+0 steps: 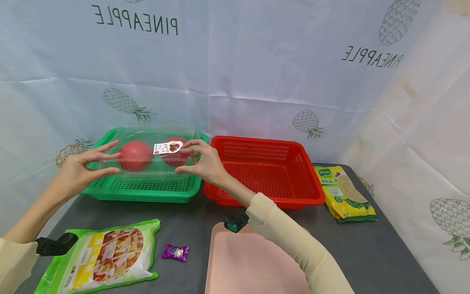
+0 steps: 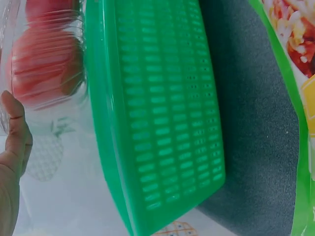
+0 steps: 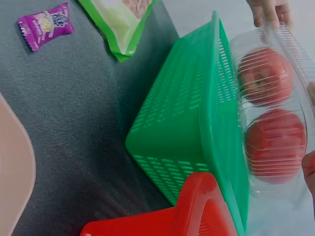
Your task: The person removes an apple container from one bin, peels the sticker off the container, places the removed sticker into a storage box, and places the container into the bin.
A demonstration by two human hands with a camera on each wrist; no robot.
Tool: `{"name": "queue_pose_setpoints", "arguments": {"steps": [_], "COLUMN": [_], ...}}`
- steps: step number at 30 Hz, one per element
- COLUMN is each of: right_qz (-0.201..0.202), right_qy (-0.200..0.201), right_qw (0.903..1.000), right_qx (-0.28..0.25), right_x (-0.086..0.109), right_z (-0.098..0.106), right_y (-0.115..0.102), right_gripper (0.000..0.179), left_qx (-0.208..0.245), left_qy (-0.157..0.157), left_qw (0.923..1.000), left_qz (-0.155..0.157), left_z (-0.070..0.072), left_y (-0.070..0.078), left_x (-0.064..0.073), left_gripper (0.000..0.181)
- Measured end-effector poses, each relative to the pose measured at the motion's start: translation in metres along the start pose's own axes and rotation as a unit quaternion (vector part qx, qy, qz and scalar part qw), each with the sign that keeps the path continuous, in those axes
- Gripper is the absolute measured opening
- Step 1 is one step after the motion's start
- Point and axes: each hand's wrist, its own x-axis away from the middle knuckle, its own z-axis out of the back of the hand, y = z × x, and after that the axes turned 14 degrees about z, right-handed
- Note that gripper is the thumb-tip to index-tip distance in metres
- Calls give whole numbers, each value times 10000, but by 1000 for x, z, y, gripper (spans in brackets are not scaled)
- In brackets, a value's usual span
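Note:
A clear plastic clamshell box [image 1: 156, 164] is held up over the green basket [image 1: 143, 197] by both hands. Inside it lie two red tomatoes [image 1: 135, 156], side by side, and a white sticker [image 1: 167, 147] marks its lid. My left hand [image 1: 85, 165] grips the left end, thumb below and fingers above. The right end is pinched the same way by my right hand [image 1: 204, 161]. In the right wrist view the tomatoes [image 3: 275, 145] show through the ribbed plastic, beyond the basket's rim. Only part of the left hand [image 2: 14, 147] appears in the left wrist view.
A red basket [image 1: 264, 204] stands right of the green one, with a yellow Knorr packet [image 1: 345, 194] beside it. Nearer are a green-and-white food bag [image 1: 106, 257], a purple wrapped candy [image 1: 175, 252] and a pink tray [image 1: 253, 261]. A pineapple-print cloth [image 1: 249, 65] hangs behind.

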Motion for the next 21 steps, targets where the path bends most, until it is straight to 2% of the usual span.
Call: {"name": "queue_pose_setpoints", "arguments": {"steps": [4, 8, 11, 17, 21], "right_qz": [58, -18, -124, -98, -12], "right_qy": [-2, -19, -64, -85, -45], "right_qw": [10000, 10000, 9999, 9999, 10000], "right_qx": [-79, -90, -92, -22, 11], "right_x": [5, 12, 18, 26, 31], "right_z": [8, 16, 21, 28, 32], "right_y": [-3, -7, -11, -18, -23], "right_gripper": [40, 40, 41, 41, 41], "left_qx": [-243, -663, -738, -671, -585], "left_qy": [83, 104, 142, 322, 343], "left_qw": [9992, 9941, 9907, 9883, 9903], "left_qz": [-298, -850, -1132, -1329, -1212], "left_z": [-4, -10, -15, -21, -23], "left_y": [10, 18, 21, 29, 36], "left_x": [4, 7, 9, 15, 22], "left_gripper": [34, 29, 28, 31, 31]}}
